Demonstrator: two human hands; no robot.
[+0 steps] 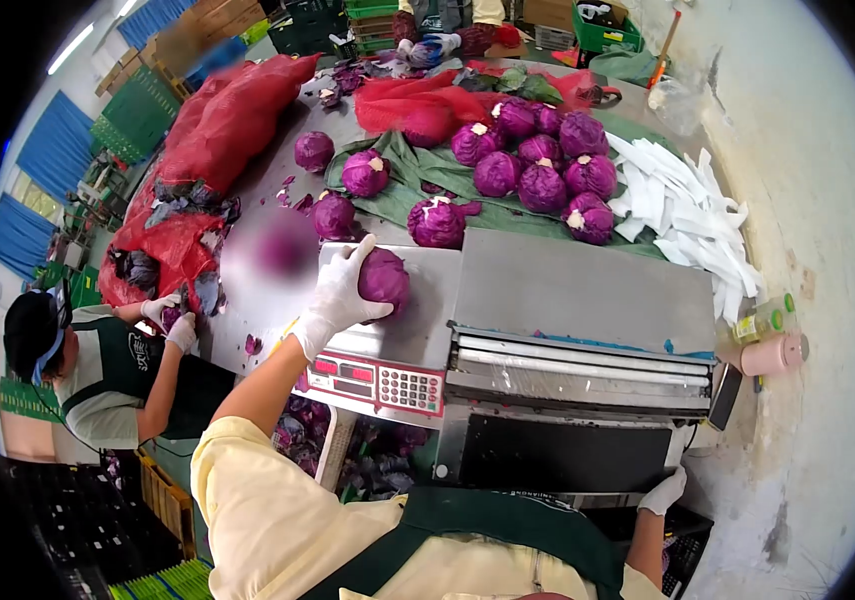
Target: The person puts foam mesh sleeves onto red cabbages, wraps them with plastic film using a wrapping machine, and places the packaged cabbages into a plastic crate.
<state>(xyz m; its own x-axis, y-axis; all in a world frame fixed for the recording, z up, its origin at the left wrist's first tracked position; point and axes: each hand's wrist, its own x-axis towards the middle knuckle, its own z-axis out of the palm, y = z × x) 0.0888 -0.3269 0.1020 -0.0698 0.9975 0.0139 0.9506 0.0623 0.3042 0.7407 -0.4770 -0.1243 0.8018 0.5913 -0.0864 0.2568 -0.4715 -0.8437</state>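
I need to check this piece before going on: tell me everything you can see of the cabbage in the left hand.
The purple cabbage is one rounded, leafy head, reddish purple with a faint sheen; its visible side looks whole. The white-gloved left hand grips it from the left, fingers near its top and thumb near its bottom in the picture. It is over the scale's metal plate; whether it rests there is unclear.
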